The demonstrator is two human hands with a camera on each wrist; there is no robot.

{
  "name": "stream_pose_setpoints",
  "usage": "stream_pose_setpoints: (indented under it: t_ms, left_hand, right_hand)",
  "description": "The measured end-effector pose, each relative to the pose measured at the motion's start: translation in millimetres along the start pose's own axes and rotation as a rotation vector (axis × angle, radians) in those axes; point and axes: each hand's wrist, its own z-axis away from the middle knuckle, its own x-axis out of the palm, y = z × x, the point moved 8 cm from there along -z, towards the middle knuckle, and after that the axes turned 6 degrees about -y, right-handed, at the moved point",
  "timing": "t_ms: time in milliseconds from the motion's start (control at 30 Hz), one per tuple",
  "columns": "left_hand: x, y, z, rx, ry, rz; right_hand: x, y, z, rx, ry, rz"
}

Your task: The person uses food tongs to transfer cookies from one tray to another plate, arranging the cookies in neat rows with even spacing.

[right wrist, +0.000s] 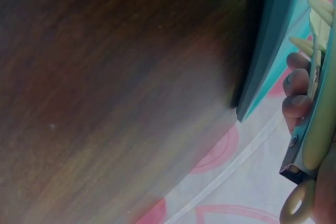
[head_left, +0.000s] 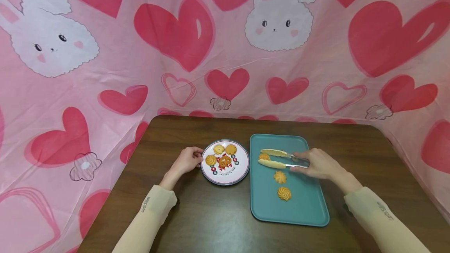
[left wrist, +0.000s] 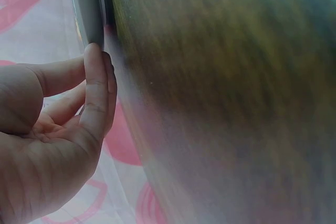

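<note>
In the head view my right hand (head_left: 318,163) grips a pair of tongs (head_left: 274,164) with pale yellow tips. The tips stand spread on both sides of a swirled cookie (head_left: 264,156) near the left edge of the teal tray (head_left: 306,206). Below it on the tray lie a flower-shaped cookie (head_left: 280,177) and a round swirled cookie (head_left: 284,193). My left hand (head_left: 188,159) pinches the left rim of a white plate (head_left: 239,173); the left wrist view shows thumb and fingers (left wrist: 95,77) at that rim. Several cookies, one a pretzel-shaped cookie (head_left: 224,162), sit on the plate.
Plate and tray stand side by side on a dark wooden table (head_left: 197,221), with a narrow gap between them. A pink cloth (head_left: 158,50) with hearts and rabbits hangs behind the table and along its sides.
</note>
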Motion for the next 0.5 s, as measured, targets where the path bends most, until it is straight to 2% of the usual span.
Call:
stream_pose_setpoints:
  t_ms: [500]
  left_hand:
    - [0.1,1.5,-0.2,0.006,0.001,-0.012]
  right_hand:
    - [0.5,-0.6,1.2,-0.012,0.005,-0.022]
